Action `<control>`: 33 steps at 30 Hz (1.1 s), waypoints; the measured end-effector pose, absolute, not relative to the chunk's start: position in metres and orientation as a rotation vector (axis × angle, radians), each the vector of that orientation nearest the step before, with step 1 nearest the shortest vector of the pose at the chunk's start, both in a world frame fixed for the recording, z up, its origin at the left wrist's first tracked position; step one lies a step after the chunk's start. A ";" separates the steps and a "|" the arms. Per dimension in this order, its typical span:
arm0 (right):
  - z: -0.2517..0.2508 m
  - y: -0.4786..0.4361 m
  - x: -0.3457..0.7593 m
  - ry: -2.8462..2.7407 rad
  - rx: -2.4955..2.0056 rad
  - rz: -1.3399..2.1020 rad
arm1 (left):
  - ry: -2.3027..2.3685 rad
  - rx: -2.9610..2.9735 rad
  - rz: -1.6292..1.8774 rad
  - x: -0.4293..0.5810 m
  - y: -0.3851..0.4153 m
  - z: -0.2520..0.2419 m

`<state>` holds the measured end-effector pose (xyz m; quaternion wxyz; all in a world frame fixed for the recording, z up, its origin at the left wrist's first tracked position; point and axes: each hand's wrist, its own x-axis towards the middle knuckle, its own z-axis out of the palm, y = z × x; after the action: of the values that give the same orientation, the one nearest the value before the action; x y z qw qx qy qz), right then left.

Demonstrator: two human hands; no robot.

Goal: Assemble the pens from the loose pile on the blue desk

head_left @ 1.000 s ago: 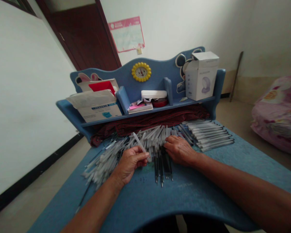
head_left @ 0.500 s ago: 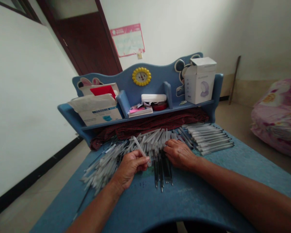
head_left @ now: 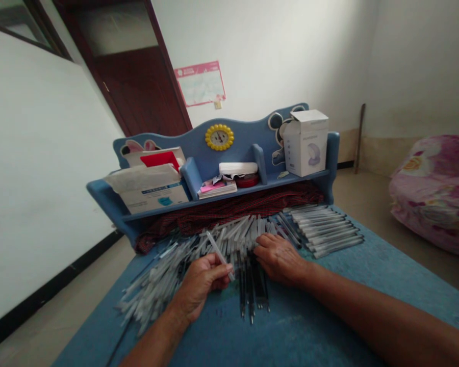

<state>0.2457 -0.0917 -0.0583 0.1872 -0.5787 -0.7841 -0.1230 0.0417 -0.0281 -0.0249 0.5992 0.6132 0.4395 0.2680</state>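
My left hand (head_left: 204,280) pinches a clear pen barrel (head_left: 216,248) between thumb and fingers, its far end tilted up to the left. To the right, my right hand (head_left: 277,257) rests with bent fingers at the upper ends of several dark ink refills (head_left: 252,293), whose metal tips point toward me. What its fingertips grip is hidden. Behind and left of both hands spreads a heap of loose clear barrels (head_left: 164,278). Right of my right hand, a row of pens (head_left: 325,229) lies side by side.
A blue shelf (head_left: 245,189) stands along the back of the blue desk (head_left: 313,326). On it are a mask box (head_left: 153,199), papers (head_left: 218,189) and a white carton (head_left: 306,145). Dark red checked cloth (head_left: 237,206) lies beneath. A flowered pink cover (head_left: 436,193) is at right.
The whole view has tilted up a little, so the desk sits lower. My left hand still holds the barrel, and my right hand stays by the refills.
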 end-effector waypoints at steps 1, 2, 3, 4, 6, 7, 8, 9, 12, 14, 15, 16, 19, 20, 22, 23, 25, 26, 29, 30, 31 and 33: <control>-0.058 -0.092 0.246 -2.210 -1.627 -0.347 | 1.018 1.422 0.620 0.042 -0.028 -0.025; -0.058 -0.092 0.246 -2.212 -1.626 -0.346 | 1.020 1.421 0.618 0.042 -0.028 -0.025; -0.057 -0.092 0.246 -2.211 -1.628 -0.345 | 1.021 1.420 0.617 0.043 -0.028 -0.025; -0.057 -0.092 0.246 -2.209 -1.630 -0.342 | 1.019 1.420 0.614 0.043 -0.028 -0.025; -0.056 -0.092 0.246 -2.204 -1.635 -0.331 | 1.016 1.424 0.609 0.043 -0.029 -0.025; -0.055 -0.092 0.246 -2.203 -1.637 -0.323 | 1.019 1.427 0.605 0.043 -0.029 -0.025; -0.054 -0.093 0.246 -2.203 -1.637 -0.315 | 1.023 1.431 0.603 0.043 -0.029 -0.025; -0.054 -0.093 0.246 -2.205 -1.637 -0.308 | 1.026 1.435 0.601 0.043 -0.030 -0.024; -0.053 -0.094 0.246 -2.207 -1.642 -0.296 | 1.025 1.444 0.585 0.042 -0.031 -0.023; -0.053 -0.094 0.245 -2.206 -1.643 -0.299 | 1.013 1.450 0.572 0.042 -0.032 -0.023; -0.054 -0.094 0.245 -2.204 -1.643 -0.303 | 1.007 1.457 0.563 0.042 -0.031 -0.023; -0.054 -0.094 0.245 -2.205 -1.640 -0.309 | 1.003 1.465 0.557 0.042 -0.031 -0.024; -0.056 -0.093 0.246 -2.207 -1.638 -0.326 | 1.006 1.497 0.536 0.042 -0.031 -0.024; -0.056 -0.093 0.246 -2.209 -1.640 -0.327 | 1.010 1.506 0.530 0.042 -0.031 -0.024; -0.056 -0.093 0.247 -2.215 -1.645 -0.323 | 1.014 1.518 0.527 0.043 -0.032 -0.024; -0.056 -0.093 0.247 -2.219 -1.647 -0.319 | 1.018 1.522 0.532 0.043 -0.033 -0.023; -0.055 -0.094 0.248 -2.224 -1.652 -0.316 | 1.028 1.522 0.550 0.044 -0.033 -0.023; -0.055 -0.094 0.248 -2.224 -1.654 -0.316 | 1.035 1.520 0.559 0.045 -0.033 -0.024; -0.055 -0.094 0.248 -2.224 -1.657 -0.314 | 1.054 1.511 0.587 0.045 -0.031 -0.025; -0.055 -0.094 0.248 -2.224 -1.656 -0.312 | 1.059 1.510 0.597 0.044 -0.030 -0.026; -0.055 -0.094 0.248 -2.226 -1.654 -0.309 | 1.062 1.510 0.608 0.044 -0.030 -0.027; -0.055 -0.094 0.247 -2.226 -1.652 -0.309 | 1.060 1.514 0.626 0.043 -0.028 -0.028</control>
<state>0.2474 -0.0941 -0.0550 0.1752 -0.5830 -0.7858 -0.1090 0.0434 -0.0283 -0.0285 0.5606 0.6426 0.4496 0.2656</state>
